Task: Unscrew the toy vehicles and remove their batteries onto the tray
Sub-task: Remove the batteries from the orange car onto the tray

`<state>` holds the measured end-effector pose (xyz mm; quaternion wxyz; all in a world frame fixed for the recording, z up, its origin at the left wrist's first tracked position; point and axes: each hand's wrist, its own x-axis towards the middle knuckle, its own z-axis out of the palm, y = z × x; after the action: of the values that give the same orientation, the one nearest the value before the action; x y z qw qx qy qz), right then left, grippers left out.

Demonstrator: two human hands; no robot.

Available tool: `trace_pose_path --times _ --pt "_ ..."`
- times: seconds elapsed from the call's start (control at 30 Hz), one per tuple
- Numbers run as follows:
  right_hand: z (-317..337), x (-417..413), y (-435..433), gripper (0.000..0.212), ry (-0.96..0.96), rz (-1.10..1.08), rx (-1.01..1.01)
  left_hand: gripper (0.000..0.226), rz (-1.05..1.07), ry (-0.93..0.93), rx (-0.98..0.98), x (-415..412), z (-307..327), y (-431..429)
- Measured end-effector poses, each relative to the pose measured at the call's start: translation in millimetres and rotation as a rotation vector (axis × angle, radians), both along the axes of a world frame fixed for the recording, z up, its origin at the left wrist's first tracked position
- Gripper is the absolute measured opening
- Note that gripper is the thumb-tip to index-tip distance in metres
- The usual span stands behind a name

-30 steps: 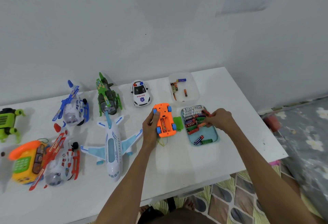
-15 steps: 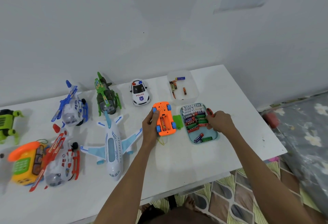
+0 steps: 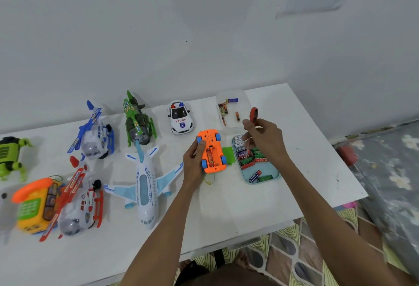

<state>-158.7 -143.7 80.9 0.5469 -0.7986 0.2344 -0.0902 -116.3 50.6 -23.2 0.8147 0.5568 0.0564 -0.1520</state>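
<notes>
Step in hand: battery removal from orange car (image 3: 211, 150). The car lies belly-up on the table (image 3: 238, 206), at 9 o'clock of the tray (image 3: 273, 170). Its green cover (image 3: 227, 155) is off and sits between them.

Long axis runs near 12–6 o'clock. String end points to 6, probably the nose, but the view is blurred.

One battery (image 3: 210, 157) lies lengthwise in the open bay.

Left hand (image 3: 194, 161) grips the car's 9 o'clock flank. Right hand (image 3: 266, 140) is curled round a red-handled screwdriver (image 3: 253, 114), above the tray's 12 o'clock end.

Next: lever the cell out with the car held firm.

The right hand (image 3: 265, 137) has lifted the red-handled screwdriver (image 3: 253, 114) up off the tray (image 3: 273, 172).
</notes>
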Motion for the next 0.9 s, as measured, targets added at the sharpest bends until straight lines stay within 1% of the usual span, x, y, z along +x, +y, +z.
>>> trace_pose_path --times 0.17,0.3,0.43,0.5,0.63,0.7,0.9 --pt "1 6 21 0.03 -0.039 0.049 0.11 0.053 -0.005 -0.013 0.037 -1 2 0" --pt "5 5 35 0.028 -0.127 0.05 0.162 0.056 -0.014 -0.034 0.069 0 2 1" --pt "9 6 44 0.024 -0.16 0.086 0.239 0.055 -0.011 -0.072 0.118 1 -2 2" --pt "8 5 48 0.021 -0.168 0.131 0.223 0.055 -0.012 -0.071 0.135 2 -2 2" --pt "1 1 55 0.023 -0.166 0.218 0.069 0.053 -0.026 -0.069 0.137 2 -3 2" --pt "-5 -1 56 0.024 -0.154 0.258 0.027 0.055 -0.033 -0.06 0.126 2 -3 2" --pt "-8 -6 54 0.026 -0.166 0.235 0.046 0.052 -0.032 -0.034 0.153 4 -7 1"
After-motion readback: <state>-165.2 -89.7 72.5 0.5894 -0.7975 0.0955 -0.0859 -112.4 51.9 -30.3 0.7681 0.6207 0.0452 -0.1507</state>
